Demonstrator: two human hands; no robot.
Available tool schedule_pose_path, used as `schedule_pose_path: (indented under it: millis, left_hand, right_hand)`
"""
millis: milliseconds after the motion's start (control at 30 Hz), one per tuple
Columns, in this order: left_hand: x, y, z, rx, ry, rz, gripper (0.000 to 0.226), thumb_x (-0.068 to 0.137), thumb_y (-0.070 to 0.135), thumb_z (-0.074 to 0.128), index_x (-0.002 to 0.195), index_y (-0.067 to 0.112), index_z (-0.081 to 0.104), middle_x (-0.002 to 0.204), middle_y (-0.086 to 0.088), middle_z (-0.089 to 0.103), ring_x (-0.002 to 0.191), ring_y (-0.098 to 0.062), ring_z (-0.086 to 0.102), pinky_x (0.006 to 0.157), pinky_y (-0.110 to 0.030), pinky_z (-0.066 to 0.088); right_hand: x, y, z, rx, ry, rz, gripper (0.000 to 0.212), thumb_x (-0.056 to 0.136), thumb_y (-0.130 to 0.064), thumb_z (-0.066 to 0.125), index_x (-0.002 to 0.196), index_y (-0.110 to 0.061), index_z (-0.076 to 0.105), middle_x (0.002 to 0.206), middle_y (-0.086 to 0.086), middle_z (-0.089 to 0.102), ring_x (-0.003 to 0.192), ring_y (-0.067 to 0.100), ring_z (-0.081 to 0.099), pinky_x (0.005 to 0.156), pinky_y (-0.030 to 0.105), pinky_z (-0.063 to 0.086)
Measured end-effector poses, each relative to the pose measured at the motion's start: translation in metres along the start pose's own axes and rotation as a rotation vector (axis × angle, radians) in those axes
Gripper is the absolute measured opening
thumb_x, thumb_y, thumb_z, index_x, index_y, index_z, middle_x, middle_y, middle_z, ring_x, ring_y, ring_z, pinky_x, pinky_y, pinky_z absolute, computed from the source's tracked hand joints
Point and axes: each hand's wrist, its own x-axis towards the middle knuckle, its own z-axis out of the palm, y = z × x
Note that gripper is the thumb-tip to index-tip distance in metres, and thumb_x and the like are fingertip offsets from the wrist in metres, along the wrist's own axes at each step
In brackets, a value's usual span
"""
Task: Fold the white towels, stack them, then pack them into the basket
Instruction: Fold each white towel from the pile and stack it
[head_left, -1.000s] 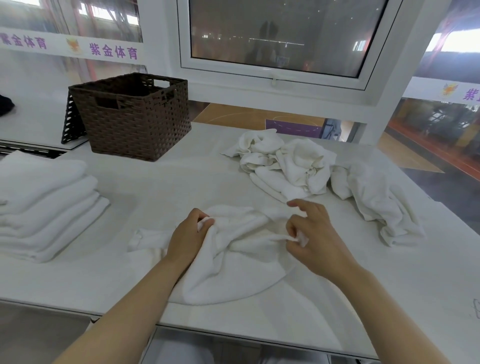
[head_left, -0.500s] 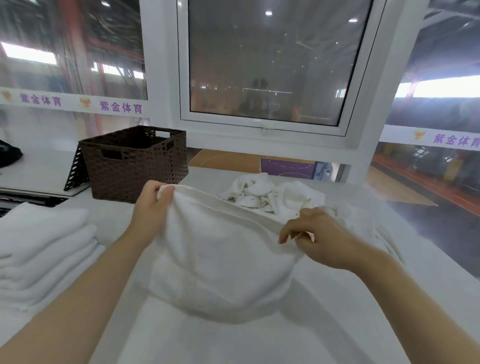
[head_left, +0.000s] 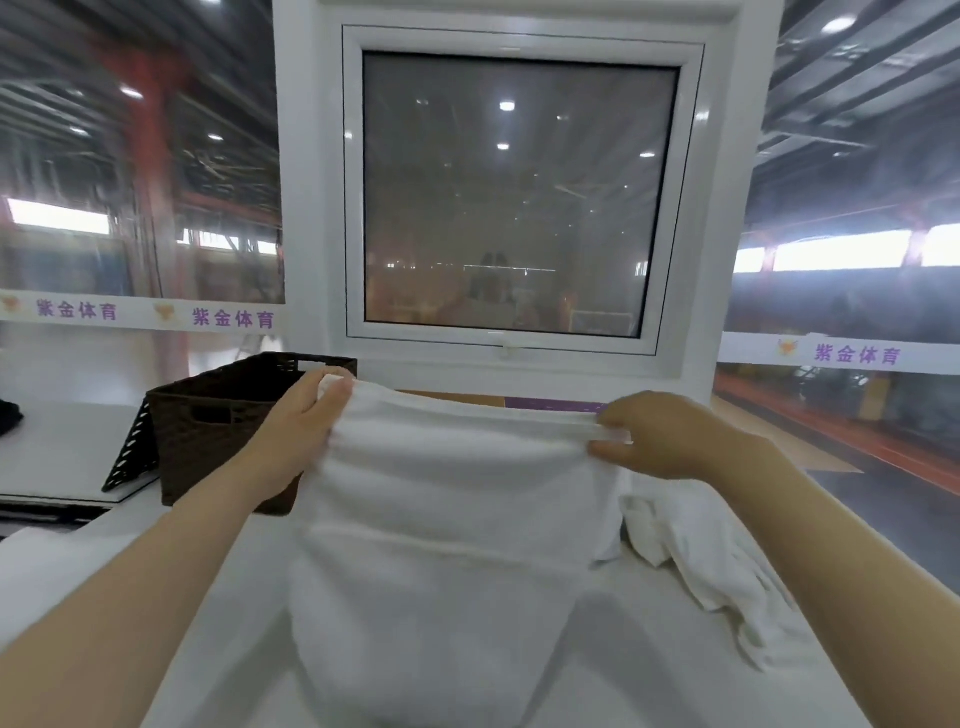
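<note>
A white towel hangs spread in the air in front of me, above the white table. My left hand pinches its top left corner. My right hand grips the top edge near the right corner. The towel's lower part droops toward the table. A brown woven basket stands at the back left, partly behind my left hand. Loose crumpled white towels lie on the table at the right, partly hidden by the held towel.
A white-framed window rises straight behind the table. A lower white ledge runs left of the basket, with a dark perforated panel leaning against the basket's side. The stack of folded towels is out of frame.
Both hands have lifted the towel off the table and drawn apart, stretching its top edge wide. The view has tilted up, so the folded stack at the left has left the frame.
</note>
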Motion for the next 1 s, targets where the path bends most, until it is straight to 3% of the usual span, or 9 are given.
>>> schedule_pose_path:
  millis: [100,167,233,300,400,567,733,867,1000]
  left_hand:
    - [0.000,0.022,-0.007,-0.067,-0.127,0.010,0.024,0.103,0.029,0.046,0.111,0.020,0.067,0.103,0.003,0.073,0.093,-0.011,0.069,0.078,-0.026,0.053]
    - [0.001,0.034,-0.014,-0.062,-0.167,0.025,0.024,0.103,0.026,0.047,0.108,0.016,0.069,0.098,0.007,0.075,0.090,-0.007,0.070,0.075,-0.022,0.053]
    - [0.003,0.042,-0.020,-0.071,-0.173,0.029,0.022,0.102,0.021,0.048,0.100,0.014,0.068,0.087,0.013,0.074,0.078,0.001,0.069,0.068,-0.015,0.051]
    - [0.003,0.047,-0.026,-0.028,-0.162,0.055,0.020,0.101,0.023,0.051,0.094,0.015,0.068,0.081,0.015,0.072,0.072,0.005,0.066,0.066,-0.015,0.050]
    - [0.006,0.041,-0.033,0.092,-0.133,0.079,0.020,0.099,0.030,0.056,0.088,0.015,0.065,0.077,0.014,0.066,0.069,0.002,0.059,0.071,-0.028,0.044]
    - [0.002,0.041,-0.028,0.152,-0.159,0.114,0.017,0.099,0.030,0.055,0.093,0.015,0.060,0.078,0.020,0.061,0.070,0.006,0.055,0.070,-0.026,0.042]
    - [-0.004,0.044,-0.034,0.154,-0.358,0.005,0.048,0.086,0.060,0.060,0.099,0.014,0.058,0.087,0.004,0.062,0.080,-0.007,0.059,0.078,-0.033,0.045]
    - [-0.010,0.040,-0.036,0.056,-0.332,-0.012,0.068,0.079,0.065,0.065,0.110,0.005,0.057,0.108,-0.023,0.060,0.099,-0.040,0.060,0.096,-0.053,0.047]
    - [-0.013,0.039,-0.030,0.003,-0.303,0.035,0.065,0.083,0.058,0.068,0.098,-0.003,0.053,0.089,-0.018,0.056,0.081,-0.021,0.054,0.078,-0.041,0.043]
  right_hand:
    - [0.012,0.013,-0.014,0.017,0.355,-0.006,0.028,0.099,-0.038,0.047,0.088,-0.017,0.063,0.085,-0.005,0.062,0.084,0.024,0.056,0.077,0.042,0.048]
    - [0.018,0.019,-0.015,0.129,0.498,-0.042,0.019,0.098,-0.020,0.049,0.101,-0.021,0.068,0.086,-0.008,0.061,0.083,0.023,0.055,0.075,0.040,0.047]
    - [0.020,0.023,-0.014,0.201,0.426,-0.106,0.029,0.097,-0.011,0.047,0.112,-0.023,0.069,0.094,-0.007,0.063,0.088,0.020,0.056,0.079,0.038,0.047]
    - [0.017,0.025,-0.011,0.253,0.237,-0.119,0.023,0.094,-0.010,0.048,0.095,-0.021,0.069,0.088,-0.005,0.061,0.085,0.018,0.056,0.080,0.040,0.047]
    - [0.008,0.022,-0.011,0.248,0.071,-0.073,0.026,0.085,-0.037,0.043,0.063,-0.022,0.044,0.067,-0.004,0.046,0.065,0.015,0.045,0.070,0.043,0.045]
    - [0.010,0.011,-0.011,0.365,0.350,0.079,0.051,0.094,-0.048,0.054,0.061,-0.011,0.044,0.059,-0.001,0.047,0.058,0.017,0.046,0.057,0.032,0.037]
    - [0.012,0.015,-0.011,0.459,-0.233,0.161,0.045,0.090,-0.050,0.063,0.060,-0.017,0.054,0.062,-0.006,0.055,0.062,0.011,0.059,0.066,0.027,0.047]
    - [0.014,0.015,-0.016,0.543,0.017,0.169,0.046,0.092,-0.043,0.060,0.059,-0.015,0.043,0.058,-0.001,0.040,0.059,0.017,0.040,0.059,0.030,0.033]
    - [0.018,0.012,-0.012,0.483,0.165,0.166,0.045,0.096,-0.038,0.054,0.063,-0.009,0.045,0.060,0.002,0.043,0.060,0.018,0.041,0.060,0.033,0.033]
